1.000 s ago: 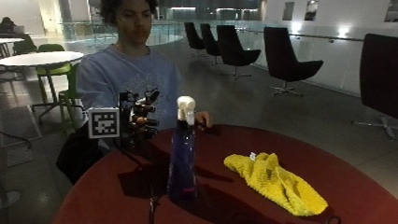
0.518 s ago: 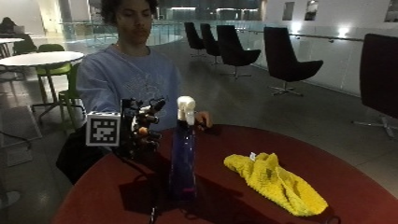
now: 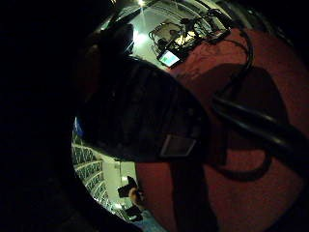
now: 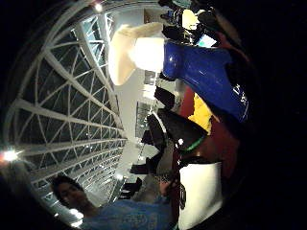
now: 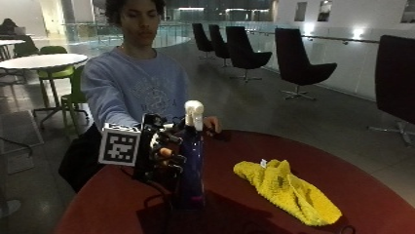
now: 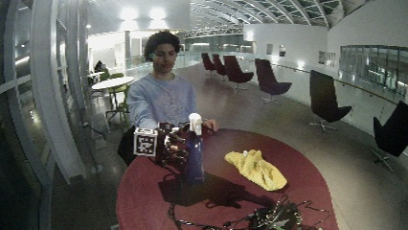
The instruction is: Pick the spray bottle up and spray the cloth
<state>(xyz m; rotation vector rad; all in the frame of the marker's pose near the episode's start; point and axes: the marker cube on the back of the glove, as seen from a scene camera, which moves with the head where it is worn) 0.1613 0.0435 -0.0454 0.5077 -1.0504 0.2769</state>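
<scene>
A blue spray bottle [image 5: 191, 165] with a white nozzle head [image 5: 194, 113] stands upright on the red round table [image 5: 246, 214]. My gloved right hand [image 5: 163, 157] is right beside its body, palm towards it, fingers [image 5: 174, 161] loosely curled and reaching its side without closing round it. The right little finger side palm view shows the bottle's dark body [image 3: 145, 111] close to the palm; the right thumb side palm view shows the bottle [image 4: 206, 72] and its nozzle [image 4: 129, 52]. A crumpled yellow cloth [image 5: 285, 187] lies on the table a short way from the bottle, on the side away from my hand.
The person's bare hand [image 5: 211, 124] rests on the table behind the bottle. Cables and equipment [image 6: 267, 218] lie at the table's near edge. Black chairs [image 5: 298, 66] stand behind on the floor, and a white table with green chairs [image 5: 42, 63] stands behind the person.
My right hand has come down and moved in from beside the nozzle to the bottle's body. Bottle and cloth have not moved.
</scene>
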